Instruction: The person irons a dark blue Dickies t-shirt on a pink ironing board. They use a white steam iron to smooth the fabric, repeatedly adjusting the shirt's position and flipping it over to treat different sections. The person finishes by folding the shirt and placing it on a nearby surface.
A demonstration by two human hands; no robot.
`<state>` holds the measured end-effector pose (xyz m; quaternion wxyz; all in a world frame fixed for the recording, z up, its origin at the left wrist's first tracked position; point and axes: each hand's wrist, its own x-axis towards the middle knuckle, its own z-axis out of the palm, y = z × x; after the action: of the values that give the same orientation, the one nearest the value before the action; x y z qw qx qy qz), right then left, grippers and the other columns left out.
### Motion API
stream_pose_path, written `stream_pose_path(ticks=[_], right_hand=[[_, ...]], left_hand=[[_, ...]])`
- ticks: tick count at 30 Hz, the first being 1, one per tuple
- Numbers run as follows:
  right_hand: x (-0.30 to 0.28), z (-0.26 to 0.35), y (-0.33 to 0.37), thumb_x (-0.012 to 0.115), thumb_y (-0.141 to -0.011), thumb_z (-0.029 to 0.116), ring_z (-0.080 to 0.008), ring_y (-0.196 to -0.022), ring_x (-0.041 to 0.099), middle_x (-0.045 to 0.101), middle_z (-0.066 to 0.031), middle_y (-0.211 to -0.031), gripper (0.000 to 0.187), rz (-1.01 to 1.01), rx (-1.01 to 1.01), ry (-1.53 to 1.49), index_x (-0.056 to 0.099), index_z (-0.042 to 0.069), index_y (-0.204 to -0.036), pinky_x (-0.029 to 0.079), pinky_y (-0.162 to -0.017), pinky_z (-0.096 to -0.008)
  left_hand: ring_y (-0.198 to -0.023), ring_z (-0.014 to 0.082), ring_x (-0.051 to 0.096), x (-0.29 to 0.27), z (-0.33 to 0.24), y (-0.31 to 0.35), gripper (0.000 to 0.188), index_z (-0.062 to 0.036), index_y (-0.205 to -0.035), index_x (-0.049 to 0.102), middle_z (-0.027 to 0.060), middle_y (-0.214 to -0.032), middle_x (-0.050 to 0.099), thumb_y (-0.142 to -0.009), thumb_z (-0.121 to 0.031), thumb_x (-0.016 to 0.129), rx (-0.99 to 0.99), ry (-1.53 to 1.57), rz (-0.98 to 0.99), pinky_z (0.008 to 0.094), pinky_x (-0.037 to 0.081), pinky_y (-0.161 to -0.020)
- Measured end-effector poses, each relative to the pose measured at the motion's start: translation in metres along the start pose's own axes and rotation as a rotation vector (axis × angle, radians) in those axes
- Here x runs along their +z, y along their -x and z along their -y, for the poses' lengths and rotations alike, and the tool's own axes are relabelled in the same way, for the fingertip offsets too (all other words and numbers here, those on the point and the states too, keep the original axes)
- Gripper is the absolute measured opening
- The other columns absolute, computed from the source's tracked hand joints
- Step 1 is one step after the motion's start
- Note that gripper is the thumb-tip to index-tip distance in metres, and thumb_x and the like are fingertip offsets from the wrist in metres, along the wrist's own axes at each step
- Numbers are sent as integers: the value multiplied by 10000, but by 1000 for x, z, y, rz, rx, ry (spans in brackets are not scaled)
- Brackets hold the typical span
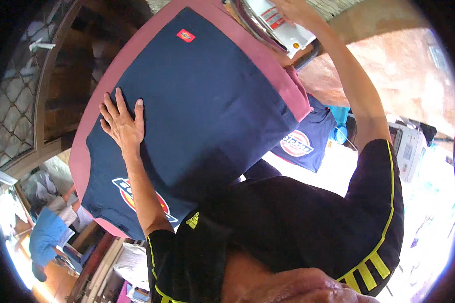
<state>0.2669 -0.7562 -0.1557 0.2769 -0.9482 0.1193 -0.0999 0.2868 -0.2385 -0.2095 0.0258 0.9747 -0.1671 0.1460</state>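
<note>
My left hand (124, 123) lies flat with fingers spread on a navy T-shirt (212, 96). The shirt is spread over a board with a dusty pink cover (83, 136). A small red label (185, 35) sits near the shirt's far edge, and a printed emblem near its left end is partly under my left forearm. My right arm reaches up to the far side, where my right hand (290, 7) is cut off by the top edge. It is at a white appliance (293, 35) with a red panel and shiny curved rim, perhaps an iron; its fingers are hidden.
Another navy shirt (308, 136) with a round print hangs or lies right of the board. Beyond it are a blue container (339, 131) and a pale box-shaped machine (407, 151). A person in a blue shirt (45, 235) is at lower left. A latticed window (15, 111) stands left.
</note>
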Motion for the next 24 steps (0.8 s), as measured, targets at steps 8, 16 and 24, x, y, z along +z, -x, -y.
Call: stream_pose_path(ticks=[8,16,24], right_hand=[[-8,-1,46,575,-992,349,-410,-1121,601,635,-276,-1168,441,-430,-329,332,604,-30,-1216,479,-958,-469],[-17,27,304,568,-1004,326,-270,-914,713,726,-166,-928,334,284,130,-636,641,11,-1087,550,-720,-387],[169,-35,423,731,-911,141,-271,-1124,639,571,-142,-1346,579,-79,398,-704,482,88,-1432,561,-930,-364]], left_hand=[[-1463,459,259,15,3,-9,747,-210,-1543,388,205,-1609,291,-968,-687,391,67,21,-31,653,226,-1126],[-1433,444,307,6,-2,-6,703,-175,-1500,442,225,-1563,343,-965,-629,488,145,56,-142,630,277,-1105],[-1201,316,592,-61,-136,116,300,10,-1236,648,188,-1263,637,-979,-137,602,585,693,-143,412,465,-1008]])
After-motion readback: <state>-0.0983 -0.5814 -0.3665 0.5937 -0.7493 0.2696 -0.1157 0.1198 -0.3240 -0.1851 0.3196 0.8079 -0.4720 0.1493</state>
